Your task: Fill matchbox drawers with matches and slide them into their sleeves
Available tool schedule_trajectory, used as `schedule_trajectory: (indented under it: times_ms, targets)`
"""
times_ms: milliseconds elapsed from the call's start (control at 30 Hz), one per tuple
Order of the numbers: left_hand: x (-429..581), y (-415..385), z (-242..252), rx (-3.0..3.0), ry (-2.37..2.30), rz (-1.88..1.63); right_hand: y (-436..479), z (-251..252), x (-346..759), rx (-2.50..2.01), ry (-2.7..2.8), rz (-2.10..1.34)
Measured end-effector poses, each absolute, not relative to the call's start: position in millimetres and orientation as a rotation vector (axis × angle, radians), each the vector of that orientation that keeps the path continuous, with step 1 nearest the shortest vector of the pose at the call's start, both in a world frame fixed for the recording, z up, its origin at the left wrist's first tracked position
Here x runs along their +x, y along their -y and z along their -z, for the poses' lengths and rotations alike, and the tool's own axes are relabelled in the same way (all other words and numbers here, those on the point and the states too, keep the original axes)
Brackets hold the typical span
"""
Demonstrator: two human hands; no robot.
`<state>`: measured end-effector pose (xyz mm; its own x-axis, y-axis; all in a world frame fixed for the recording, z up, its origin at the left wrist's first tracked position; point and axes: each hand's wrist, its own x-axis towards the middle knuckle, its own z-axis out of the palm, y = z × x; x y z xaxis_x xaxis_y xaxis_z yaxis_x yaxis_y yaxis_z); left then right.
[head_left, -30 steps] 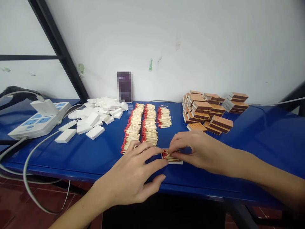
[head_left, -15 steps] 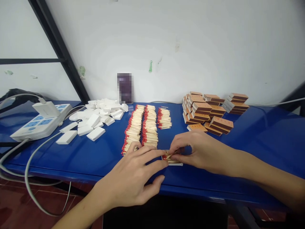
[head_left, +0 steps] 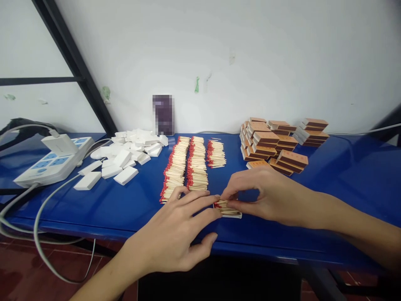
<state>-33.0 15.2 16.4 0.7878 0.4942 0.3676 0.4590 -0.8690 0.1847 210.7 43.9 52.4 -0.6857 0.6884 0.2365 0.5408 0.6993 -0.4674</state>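
A small white matchbox tray lies near the table's front edge, filled with red-tipped matches. My left hand has its fingers stretched out, two fingertips resting at the tray's left end. From the right, my right hand reaches over the tray, thumb and forefinger pinched on matches at its top; the fingers partly hide them. Behind my left hand, long rows of matches run toward the wall, heads to the left. A shorter row lies to their right.
White box trays are heaped at the left. Orange-brown matchbox sleeves stand stacked at the right, with a smaller stack beyond. A power strip with cables sits far left. A dark, blurred-out rectangular object leans on the wall.
My right hand's fingers have risen slightly and shifted a little over the tray; the matches there look flatter. My left hand stays nearly still.
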Motion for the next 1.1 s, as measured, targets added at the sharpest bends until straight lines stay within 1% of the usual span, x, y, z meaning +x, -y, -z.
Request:
schedule_trajectory:
  times_ms: [167, 533, 800, 1100]
  targets:
    - [-33, -16, -17, 2.899, -0.779, -0.576, -45, -55, 214, -1.013, 2.591, -0.522]
    - [-33, -16, -17, 2.878, -0.767, -0.613, -45, -57, 222, -1.070, 2.609, -0.489]
    - [-32, -16, -18, 2.891, -0.806, -0.521, -47, -56, 222, -1.104, 2.668, -0.622]
    - [-32, -17, -18, 2.912, -0.823, -0.511, -45, -56, 217, -1.116, 2.688, -0.548]
